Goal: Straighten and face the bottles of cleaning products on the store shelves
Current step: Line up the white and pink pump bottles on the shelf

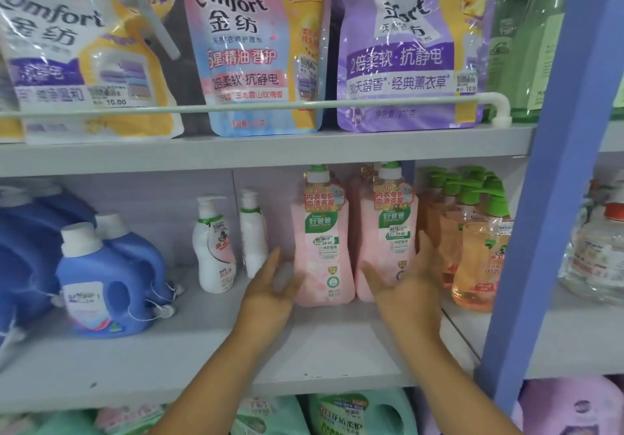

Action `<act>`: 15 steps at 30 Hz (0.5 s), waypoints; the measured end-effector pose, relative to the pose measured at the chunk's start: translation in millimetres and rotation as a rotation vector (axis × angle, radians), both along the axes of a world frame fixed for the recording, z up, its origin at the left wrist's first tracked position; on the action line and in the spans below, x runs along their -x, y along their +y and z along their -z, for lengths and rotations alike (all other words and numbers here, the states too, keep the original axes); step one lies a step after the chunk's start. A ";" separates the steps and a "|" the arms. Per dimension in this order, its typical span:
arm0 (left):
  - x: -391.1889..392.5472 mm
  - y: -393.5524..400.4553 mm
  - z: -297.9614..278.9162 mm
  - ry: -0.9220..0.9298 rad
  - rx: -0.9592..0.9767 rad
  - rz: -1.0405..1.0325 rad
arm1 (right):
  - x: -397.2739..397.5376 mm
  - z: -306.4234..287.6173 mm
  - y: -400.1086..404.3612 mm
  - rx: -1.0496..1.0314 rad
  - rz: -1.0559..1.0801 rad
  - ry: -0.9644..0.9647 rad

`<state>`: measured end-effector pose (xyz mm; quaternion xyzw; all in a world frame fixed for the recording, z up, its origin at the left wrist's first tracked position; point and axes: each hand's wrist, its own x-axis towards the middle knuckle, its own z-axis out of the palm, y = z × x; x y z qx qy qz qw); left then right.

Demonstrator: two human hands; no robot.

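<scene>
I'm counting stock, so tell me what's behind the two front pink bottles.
Behind the right pink bottle, a sliver of another pink bottle shows at its upper left. Behind the left pink bottle, nothing shows; the fronts cover the rest of each row.

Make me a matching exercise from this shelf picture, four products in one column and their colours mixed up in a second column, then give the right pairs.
Things
1. jug with handle
2. pump bottle beside the left hand
3. bottle between the two hands
4. pouch on the upper shelf, far right

Colours
A. purple
B. pink
C. blue
D. white

Pairs: 1-C, 2-D, 3-B, 4-A
</scene>
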<state>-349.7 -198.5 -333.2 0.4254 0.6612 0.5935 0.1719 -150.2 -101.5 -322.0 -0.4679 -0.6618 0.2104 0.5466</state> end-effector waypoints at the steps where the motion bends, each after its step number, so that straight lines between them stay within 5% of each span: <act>1: 7.8 -7.8 0.5 0.044 -0.044 -0.130 | 3.1 -1.4 -13.3 -0.116 0.000 0.019; 6: 63.6 -45.4 -9.2 0.311 -0.209 -0.563 | 52.6 -13.8 -76.3 -0.383 -0.426 0.124; 10: 98.6 -37.3 -24.5 0.071 0.010 -0.502 | 134.4 -29.9 -94.1 -0.040 -0.619 0.162; 15: 121.5 -27.3 -13.3 -0.027 0.031 -0.341 | 198.3 -32.0 -63.5 0.258 -0.456 0.034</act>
